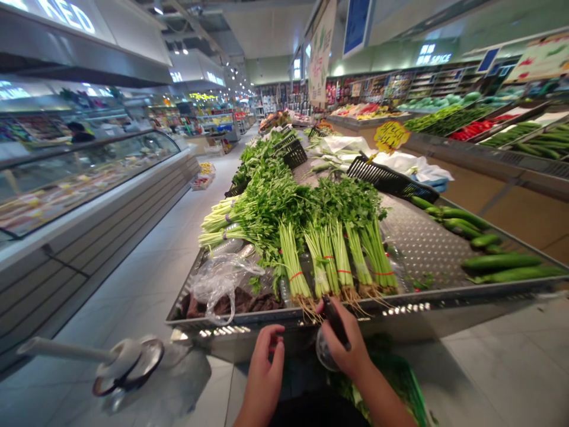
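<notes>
Slim black tool [335, 323] lies pinched narrowly in the right hand [344, 347], just over the rim of a steel produce tray [391, 312], beside banded coriander bunches [338, 255]. Left hand [265, 370] sits near, fingers curled, nothing visible in them.

A slim black object [335, 323], its kind unclear, slants above a small clear plastic bag [325, 353]. Both are just off the near edge of the metal display tray [418, 305], where red-banded herb bunches [342, 255] lie, roots overhanging.
</notes>
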`<action>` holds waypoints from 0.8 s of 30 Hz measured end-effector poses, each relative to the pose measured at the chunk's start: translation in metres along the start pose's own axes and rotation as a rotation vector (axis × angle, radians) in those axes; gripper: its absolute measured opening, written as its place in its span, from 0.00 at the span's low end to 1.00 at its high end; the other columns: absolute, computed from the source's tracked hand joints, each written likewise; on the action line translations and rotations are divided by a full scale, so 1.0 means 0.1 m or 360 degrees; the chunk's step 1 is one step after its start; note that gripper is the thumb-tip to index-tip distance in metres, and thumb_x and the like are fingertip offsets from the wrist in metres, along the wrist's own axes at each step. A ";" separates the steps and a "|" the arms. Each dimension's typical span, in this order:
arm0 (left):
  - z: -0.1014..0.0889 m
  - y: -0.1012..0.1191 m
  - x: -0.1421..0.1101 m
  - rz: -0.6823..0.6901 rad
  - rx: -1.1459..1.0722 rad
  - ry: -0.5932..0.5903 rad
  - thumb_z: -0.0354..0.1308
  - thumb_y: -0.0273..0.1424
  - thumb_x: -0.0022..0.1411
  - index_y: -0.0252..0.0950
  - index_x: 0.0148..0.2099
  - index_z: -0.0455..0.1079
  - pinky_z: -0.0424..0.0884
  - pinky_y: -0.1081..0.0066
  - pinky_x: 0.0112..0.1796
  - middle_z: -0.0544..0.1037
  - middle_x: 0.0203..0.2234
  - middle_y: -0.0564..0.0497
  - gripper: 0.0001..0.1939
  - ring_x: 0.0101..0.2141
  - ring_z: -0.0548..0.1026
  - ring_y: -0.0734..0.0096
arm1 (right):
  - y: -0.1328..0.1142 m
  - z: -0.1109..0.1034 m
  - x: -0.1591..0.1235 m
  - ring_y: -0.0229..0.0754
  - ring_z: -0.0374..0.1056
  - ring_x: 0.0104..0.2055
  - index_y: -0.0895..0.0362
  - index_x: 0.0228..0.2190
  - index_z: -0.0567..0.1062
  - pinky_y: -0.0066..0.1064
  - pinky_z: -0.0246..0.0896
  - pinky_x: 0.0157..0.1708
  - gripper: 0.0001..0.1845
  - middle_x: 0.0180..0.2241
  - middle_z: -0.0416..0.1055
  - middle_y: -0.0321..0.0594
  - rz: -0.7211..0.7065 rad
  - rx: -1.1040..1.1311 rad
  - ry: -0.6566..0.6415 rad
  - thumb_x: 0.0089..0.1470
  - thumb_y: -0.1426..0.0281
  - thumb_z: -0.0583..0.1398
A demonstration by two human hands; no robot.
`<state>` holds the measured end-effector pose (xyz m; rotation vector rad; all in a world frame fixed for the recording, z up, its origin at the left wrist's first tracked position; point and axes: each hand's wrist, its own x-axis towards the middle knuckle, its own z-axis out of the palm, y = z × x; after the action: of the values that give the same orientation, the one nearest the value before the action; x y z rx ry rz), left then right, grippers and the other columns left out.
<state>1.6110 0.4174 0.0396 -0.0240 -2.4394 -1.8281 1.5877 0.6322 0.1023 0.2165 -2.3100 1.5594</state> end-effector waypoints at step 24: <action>-0.18 -0.14 0.51 0.0247 0.0770 -0.0317 0.51 0.32 0.70 0.40 0.59 0.70 0.70 0.56 0.58 0.76 0.55 0.42 0.18 0.55 0.75 0.56 | 0.23 -0.36 -0.05 0.47 0.76 0.40 0.54 0.40 0.77 0.35 0.70 0.45 0.12 0.38 0.80 0.40 0.0325 -0.0176 0.0182 0.54 0.68 0.58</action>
<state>1.5610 0.3937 0.0359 -0.3630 -2.8547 -1.1882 1.5919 0.6734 0.0931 -0.1371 -2.3798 1.4869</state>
